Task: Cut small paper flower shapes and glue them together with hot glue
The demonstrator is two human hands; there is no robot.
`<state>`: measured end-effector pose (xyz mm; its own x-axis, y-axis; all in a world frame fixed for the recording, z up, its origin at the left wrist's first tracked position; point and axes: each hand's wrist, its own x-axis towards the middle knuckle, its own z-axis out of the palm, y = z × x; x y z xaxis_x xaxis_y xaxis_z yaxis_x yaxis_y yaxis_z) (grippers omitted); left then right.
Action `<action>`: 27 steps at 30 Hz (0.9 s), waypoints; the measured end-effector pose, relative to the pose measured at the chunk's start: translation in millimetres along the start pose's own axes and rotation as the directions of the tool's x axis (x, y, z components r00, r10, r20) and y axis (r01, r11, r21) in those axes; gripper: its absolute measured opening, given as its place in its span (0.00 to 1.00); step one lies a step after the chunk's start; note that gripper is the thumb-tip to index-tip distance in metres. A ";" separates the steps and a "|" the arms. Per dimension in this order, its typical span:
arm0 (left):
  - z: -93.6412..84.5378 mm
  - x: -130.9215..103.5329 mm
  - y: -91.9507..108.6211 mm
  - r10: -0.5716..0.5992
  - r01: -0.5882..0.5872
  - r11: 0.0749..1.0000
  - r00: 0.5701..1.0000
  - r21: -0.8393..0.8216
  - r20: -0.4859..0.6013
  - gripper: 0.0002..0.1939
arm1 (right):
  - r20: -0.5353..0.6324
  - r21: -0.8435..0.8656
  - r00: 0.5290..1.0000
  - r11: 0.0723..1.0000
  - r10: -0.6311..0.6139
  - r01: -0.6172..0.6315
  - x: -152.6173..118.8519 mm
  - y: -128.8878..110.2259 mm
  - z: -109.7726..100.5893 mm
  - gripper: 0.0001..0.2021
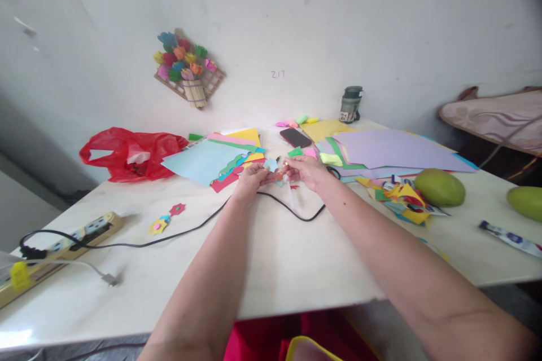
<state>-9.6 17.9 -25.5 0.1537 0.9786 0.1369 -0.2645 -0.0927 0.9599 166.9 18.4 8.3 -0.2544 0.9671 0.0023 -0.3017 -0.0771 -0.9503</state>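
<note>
Both my hands are close together over the middle of the white table (271,259). My left hand (253,176) has its fingers closed at the edge of a small light blue paper piece (271,164). My right hand (305,172) is pinched just right of it, by a small whitish item (287,179) too small to name. Small orange and red bits show between the hands. A black cable (292,212) curves across the table below them. Left of my hands lie a red paper flower (178,209) and a yellow paper flower (157,227).
Coloured sheets lie left (203,161) and right (385,146), with a phone (295,137) between. A red bag (127,152) and power strip (84,235) are at left. Paper scraps (406,203), a green fruit (440,187) and a tube (510,238) are at right.
</note>
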 end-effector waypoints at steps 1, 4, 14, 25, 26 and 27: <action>-0.5 0.4 -0.6 0.000 0.000 1.000 1.000 0.000 0.006 0.14 | 0.002 -0.001 1.000 1.000 -0.003 0.003 -0.2 -0.2 0.1 0.10; -1.9 1.3 -1.9 0.000 -0.001 1.000 1.000 0.006 0.027 0.15 | -0.001 0.003 1.000 1.000 -0.020 0.020 0.4 -0.1 -0.1 0.11; -0.4 0.0 0.2 0.001 -0.002 1.000 0.999 0.018 0.042 0.15 | -0.013 0.028 0.997 0.997 -0.078 0.078 4.3 3.4 -2.8 0.06; -2.8 -0.4 -1.0 0.015 -0.017 0.999 0.999 0.028 0.044 0.15 | 0.025 0.070 0.998 0.996 -0.062 0.060 4.6 2.7 -5.2 0.09; -3.0 -0.3 -1.0 0.014 -0.015 1.000 0.999 0.025 0.042 0.15 | 0.026 0.064 0.998 0.996 -0.065 0.063 5.0 3.1 -5.5 0.08; -3.1 -0.1 -1.0 0.013 -0.013 1.000 0.999 0.020 0.039 0.15 | 0.028 0.055 0.997 0.996 -0.068 0.066 5.4 3.6 -5.7 0.07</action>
<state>-12.2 18.4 -27.3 0.1876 0.9694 0.1584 -0.2470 -0.1095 0.9628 169.7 24.7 3.0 -0.2590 0.9629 0.0752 -0.3677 -0.0263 -0.9296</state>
